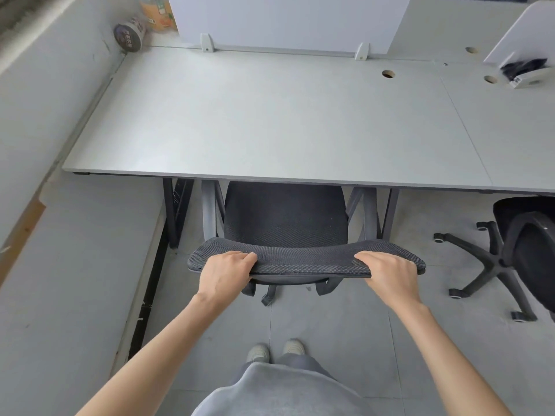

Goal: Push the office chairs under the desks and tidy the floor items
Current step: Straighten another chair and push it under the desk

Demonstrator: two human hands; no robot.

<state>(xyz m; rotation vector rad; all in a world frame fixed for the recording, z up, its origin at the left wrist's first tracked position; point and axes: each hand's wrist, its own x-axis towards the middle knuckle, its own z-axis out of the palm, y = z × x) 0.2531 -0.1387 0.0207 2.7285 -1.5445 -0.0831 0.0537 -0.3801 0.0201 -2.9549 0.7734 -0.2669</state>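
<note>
A black mesh office chair [285, 217] stands in front of me with the front of its seat under the grey desk [270, 121]. My left hand [225, 273] grips the left part of the chair's backrest top edge [306, 261]. My right hand [387, 273] grips the right part of the same edge. The chair's wheeled base is mostly hidden under the seat and backrest. A second black office chair [516, 250] stands at the right, out from the desk, its star base and castors showing on the floor.
A white wall and low ledge [60, 235] run along the left. A divider panel [288, 19] stands at the desk's back. A round tin [129, 36] and an orange packet [157, 13] sit at the back left corner. Dark items lie at the back right [524, 69].
</note>
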